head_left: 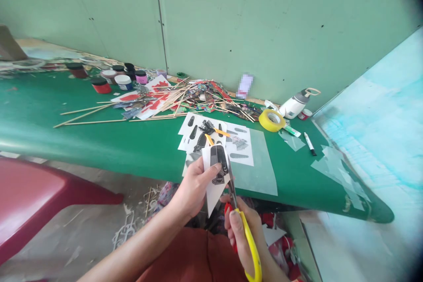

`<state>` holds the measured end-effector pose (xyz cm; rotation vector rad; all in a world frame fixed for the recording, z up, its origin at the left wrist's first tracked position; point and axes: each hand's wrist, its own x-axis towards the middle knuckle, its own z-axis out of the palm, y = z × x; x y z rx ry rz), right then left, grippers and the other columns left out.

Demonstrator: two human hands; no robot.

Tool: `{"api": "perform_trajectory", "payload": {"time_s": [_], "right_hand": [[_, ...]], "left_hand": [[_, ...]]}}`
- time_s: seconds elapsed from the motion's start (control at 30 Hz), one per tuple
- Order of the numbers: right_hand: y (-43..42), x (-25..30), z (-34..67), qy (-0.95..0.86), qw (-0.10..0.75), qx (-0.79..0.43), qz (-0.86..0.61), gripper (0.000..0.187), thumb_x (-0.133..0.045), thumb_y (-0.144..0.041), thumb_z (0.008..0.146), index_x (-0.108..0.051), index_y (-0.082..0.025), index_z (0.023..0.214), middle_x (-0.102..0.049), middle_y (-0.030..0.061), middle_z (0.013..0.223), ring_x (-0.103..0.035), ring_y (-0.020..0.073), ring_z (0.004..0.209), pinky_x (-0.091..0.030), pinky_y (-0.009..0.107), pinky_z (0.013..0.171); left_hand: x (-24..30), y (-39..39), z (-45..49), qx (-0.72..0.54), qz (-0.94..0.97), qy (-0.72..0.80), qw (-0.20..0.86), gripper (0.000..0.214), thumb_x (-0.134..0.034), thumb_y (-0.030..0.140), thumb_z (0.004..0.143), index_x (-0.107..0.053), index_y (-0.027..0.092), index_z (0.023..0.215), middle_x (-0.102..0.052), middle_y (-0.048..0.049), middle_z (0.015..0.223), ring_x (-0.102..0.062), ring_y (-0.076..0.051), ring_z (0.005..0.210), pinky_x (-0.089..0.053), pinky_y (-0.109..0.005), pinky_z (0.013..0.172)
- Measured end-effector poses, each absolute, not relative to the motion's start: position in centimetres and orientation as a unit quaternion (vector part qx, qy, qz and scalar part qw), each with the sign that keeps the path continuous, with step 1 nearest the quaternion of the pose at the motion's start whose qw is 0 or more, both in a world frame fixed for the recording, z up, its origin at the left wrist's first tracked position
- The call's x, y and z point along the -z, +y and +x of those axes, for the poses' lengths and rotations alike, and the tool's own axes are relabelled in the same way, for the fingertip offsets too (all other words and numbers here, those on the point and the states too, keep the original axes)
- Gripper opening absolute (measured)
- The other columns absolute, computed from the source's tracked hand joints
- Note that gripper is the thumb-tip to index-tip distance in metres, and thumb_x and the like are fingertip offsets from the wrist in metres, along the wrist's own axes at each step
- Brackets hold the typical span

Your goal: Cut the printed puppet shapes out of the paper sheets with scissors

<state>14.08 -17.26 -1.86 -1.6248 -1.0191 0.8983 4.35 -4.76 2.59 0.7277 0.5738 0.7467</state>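
Observation:
My left hand [193, 185] pinches a white paper piece [216, 172] printed with a black figure, holding it upright in front of the table edge. In my right hand [243, 233] are yellow-handled scissors [246, 238], fingers through the loops. The blades [231, 183] point up along the right edge of the paper. On the green table [99, 141] just beyond lie more printed sheets [216, 139] with black shapes and small orange-handled scissors [211, 131] on top.
A clear plastic sheet [259, 165] lies right of the prints. A yellow tape roll [271, 120], a white bottle [295, 103] and a marker [309, 143] sit at the right. Bamboo sticks [132, 112] and paint jars [114, 78] fill the back. A red chair [36, 198] stands left.

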Motion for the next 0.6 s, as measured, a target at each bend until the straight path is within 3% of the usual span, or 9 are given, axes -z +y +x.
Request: {"api": "perform_trajectory", "payload": {"time_s": [0.6], "right_hand": [[-17.55,2.18,13.97,-0.406,0.481,-0.375,-0.68,0.065,-0.044,-0.072,0.088,-0.068,-0.014,0.105,-0.045,-0.0025,0.059,-0.041,0.0106,0.044,-0.033,0.019,0.035]], "left_hand": [[-2.5,-4.85,4.39,-0.357,0.352,0.296,0.813,0.022,-0.073,0.033,0.078,-0.061,0.015,0.084,-0.071,-0.0064,0.069,-0.062,-0.016,0.055,-0.048,-0.024,0.049]]}}
